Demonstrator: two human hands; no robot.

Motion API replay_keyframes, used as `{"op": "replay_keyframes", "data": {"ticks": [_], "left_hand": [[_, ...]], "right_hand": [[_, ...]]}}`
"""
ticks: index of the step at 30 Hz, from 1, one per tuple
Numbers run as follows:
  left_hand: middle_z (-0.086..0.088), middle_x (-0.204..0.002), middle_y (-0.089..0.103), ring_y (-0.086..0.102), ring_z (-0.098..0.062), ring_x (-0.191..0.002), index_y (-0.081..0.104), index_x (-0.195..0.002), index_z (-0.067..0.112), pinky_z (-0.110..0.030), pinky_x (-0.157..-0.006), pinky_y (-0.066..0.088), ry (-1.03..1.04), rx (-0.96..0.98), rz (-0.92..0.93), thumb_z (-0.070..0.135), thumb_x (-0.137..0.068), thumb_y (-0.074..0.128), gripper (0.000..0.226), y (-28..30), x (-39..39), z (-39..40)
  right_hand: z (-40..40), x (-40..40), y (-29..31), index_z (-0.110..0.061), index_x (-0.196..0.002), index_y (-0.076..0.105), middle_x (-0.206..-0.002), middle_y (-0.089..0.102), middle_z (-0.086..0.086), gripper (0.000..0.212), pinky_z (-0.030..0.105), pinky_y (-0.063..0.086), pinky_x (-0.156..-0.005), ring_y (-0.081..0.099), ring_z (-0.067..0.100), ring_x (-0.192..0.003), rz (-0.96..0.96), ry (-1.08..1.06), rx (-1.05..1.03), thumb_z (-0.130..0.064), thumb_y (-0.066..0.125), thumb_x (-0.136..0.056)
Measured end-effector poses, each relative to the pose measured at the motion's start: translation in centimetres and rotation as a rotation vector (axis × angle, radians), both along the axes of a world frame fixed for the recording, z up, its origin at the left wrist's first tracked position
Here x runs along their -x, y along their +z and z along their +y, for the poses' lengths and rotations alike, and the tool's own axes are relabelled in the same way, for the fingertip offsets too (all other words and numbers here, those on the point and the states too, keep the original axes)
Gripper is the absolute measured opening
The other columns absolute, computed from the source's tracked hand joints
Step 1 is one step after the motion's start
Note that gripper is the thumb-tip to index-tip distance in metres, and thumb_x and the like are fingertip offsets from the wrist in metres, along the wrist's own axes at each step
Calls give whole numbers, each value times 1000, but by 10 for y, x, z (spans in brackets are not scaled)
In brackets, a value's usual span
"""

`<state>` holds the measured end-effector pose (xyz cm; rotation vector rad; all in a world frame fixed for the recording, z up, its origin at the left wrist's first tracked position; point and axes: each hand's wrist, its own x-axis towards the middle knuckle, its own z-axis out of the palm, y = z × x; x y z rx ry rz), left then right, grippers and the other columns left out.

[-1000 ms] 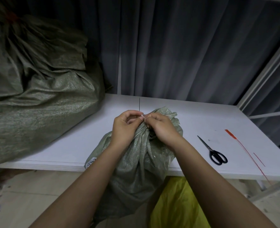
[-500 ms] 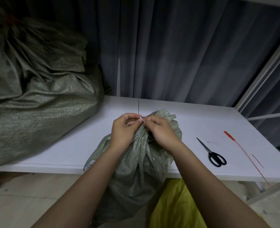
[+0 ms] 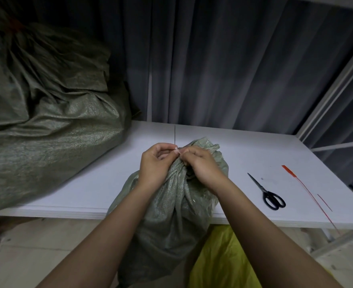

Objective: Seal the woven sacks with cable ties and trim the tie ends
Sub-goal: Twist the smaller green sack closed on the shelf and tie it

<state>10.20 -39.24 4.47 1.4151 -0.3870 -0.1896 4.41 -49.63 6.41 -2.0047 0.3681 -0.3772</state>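
1. My left hand [image 3: 153, 163] and right hand [image 3: 200, 165] meet fingertip to fingertip over the gathered neck of the sack [image 3: 175, 204], fingers narrowed to a pinch on a thin black tie [image 3: 174, 135] whose free end stands straight up just beyond them
2. I judge the step is feeding or cinching the tie; the head is hidden under my fingers, so I cannot tell if it has locked
3. To do it well: keep the neck bunched tight under my palms, pull the tail straight, leave no slack
4. The sack is dull green woven plastic, coarse and faintly shiny, creased into stiff pleats below my wrists; it leans on the near edge of the white table [image 3: 88, 183]
5. The scissors [image 3: 267, 192], black, lie right of my right hand, ready for trimming; a red tie [image 3: 296, 177] lies further right
6. A bigger sack [image 3: 47, 121] slumps left of my left hand
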Motion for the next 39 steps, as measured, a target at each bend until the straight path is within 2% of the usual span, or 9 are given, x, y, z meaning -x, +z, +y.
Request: {"op": "replay_keyframes", "data": {"ticks": [8, 14, 18, 20, 22, 25, 34, 37, 39], "left_hand": [[0, -85, 68, 64, -1, -75, 64, -94, 7, -10, -69, 49, 5, 31, 23, 2, -84, 66, 12, -2, -2, -5], [-3, -85, 67, 64, -8, -77, 62, -91, 14, -16, -71, 50, 29, 95, 137, 4, -87, 63, 11, -4, -2, -8], [0, -82, 64, 60, -6, -72, 59, -91, 15, -12, -65, 49, 94, 83, 139, 6, -89, 60, 9, -7, -3, -9], [0, -82, 63, 60, -7, -71, 58, -90, 15, -14, -66, 49, 110, 72, 134, 7, -90, 59, 9, -8, -4, -10], [0, -83, 63, 60, -11, -75, 58, -86, 18, -20, -72, 49, 125, 57, 126, 7, -90, 59, 12, -9, -5, -11], [-1, -85, 63, 60, -15, -82, 57, -84, 21, -26, -77, 49, 149, 47, 126, 9, -90, 59, 13, -11, -7, -11], [2, -87, 62, 60, -12, -79, 55, -83, 23, -22, -72, 47, 202, 62, 93, 11, -91, 58, 15, -11, -4, -14], [3, -87, 63, 60, -8, -76, 54, -84, 25, -21, -70, 47, 221, 105, 155, 12, -92, 57, 15, -8, -5, -14], [4, -88, 63, 60, -9, -77, 54, -84, 25, -21, -71, 47, 223, 103, 160, 13, -92, 57, 15, -8, -5, -15]], "right_hand": [[-4, -2, 3, -39, -53, 61, -60, 59, -22, 23, 53, 24, -112, 53, 7, -78, 13, -1, -32, -40, 46, -70], [-11, 2, -4, -31, -64, 64, -87, 69, -10, 23, 53, 23, -113, 59, 7, -101, -118, 16, 10, -29, 56, -86], [-11, 13, -9, -12, -85, 69, -103, 57, -8, 12, 40, 30, -107, 45, 4, -106, -216, -85, 314, -20, 61, -90], [-11, 18, -11, -16, -89, 71, -103, 53, -4, 15, 32, 31, -92, 37, 12, -104, -238, -227, 623, -27, 61, -90], [-11, 21, -11, -17, -92, 71, -95, 56, -2, 17, 30, 31, -79, 40, 15, -95, -255, -272, 743, -28, 58, -91], [-8, 24, -11, -11, -99, 68, -92, 62, 1, 18, 20, 36, -71, 54, 15, -87, -222, -182, 618, -21, 53, -95], [0, 24, -11, -7, -98, 72, -90, 71, 3, 15, 7, 40, -68, 62, 11, -76, -320, -218, 571, -8, 60, -89], [-1, 23, -16, -8, -101, 70, -88, 68, -6, 16, 4, 44, -71, 60, -2, -74, -287, -265, 253, -10, 57, -92], [-1, 18, -17, -5, -100, 66, -88, 68, -3, 16, 15, 52, -79, 66, 1, -81, -278, -265, -46, -12, 52, -96]]}}
